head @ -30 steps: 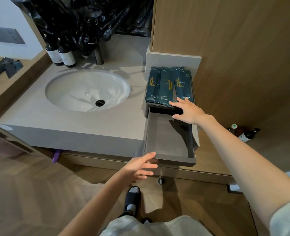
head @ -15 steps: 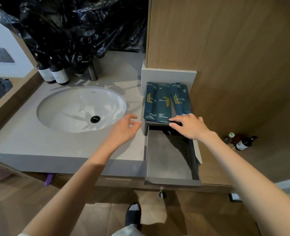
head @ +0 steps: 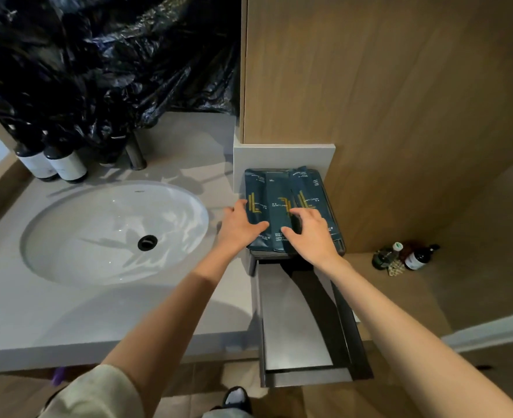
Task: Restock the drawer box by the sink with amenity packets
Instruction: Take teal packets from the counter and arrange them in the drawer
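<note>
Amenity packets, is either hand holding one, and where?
The left hand lies on the left packet's near half, right hand, fingers curled, on the middle packet's. A real grip cannot be told.

Sink (head: 98, 236) set in counter (head: 98, 321). Bottles (head: 65, 167) at sink's 11 o'clock; drawer box (head: 335, 218) at 3 o'clock w/ packets (head: 279, 191) on top, drawer (head: 294, 321) out toward 6.

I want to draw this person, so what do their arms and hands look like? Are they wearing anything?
Both forearms are bare. The left hand and right hand wear no gloves, rings or watch that I can see. Only a pale, loose sleeve shows, high on the left arm.
</note>
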`<move>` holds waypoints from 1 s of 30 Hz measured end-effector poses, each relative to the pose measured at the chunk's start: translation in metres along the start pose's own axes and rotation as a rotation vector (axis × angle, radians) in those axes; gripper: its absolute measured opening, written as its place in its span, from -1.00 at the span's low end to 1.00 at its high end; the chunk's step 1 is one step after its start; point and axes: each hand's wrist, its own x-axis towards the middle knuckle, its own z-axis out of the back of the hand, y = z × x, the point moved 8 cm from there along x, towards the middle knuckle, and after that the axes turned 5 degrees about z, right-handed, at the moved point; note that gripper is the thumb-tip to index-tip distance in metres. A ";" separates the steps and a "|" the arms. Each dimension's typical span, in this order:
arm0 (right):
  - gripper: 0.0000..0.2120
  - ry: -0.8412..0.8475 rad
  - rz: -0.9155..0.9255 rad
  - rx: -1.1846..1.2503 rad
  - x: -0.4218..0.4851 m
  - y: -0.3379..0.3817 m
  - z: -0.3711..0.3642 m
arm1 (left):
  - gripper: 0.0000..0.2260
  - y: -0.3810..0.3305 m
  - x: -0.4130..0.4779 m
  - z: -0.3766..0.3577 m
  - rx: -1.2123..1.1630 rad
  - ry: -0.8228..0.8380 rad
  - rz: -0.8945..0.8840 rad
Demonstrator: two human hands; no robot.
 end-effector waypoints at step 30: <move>-0.34 -0.092 -0.250 -0.178 0.019 -0.036 0.038 | -0.87 0.035 -0.004 0.016 -0.737 0.341 0.252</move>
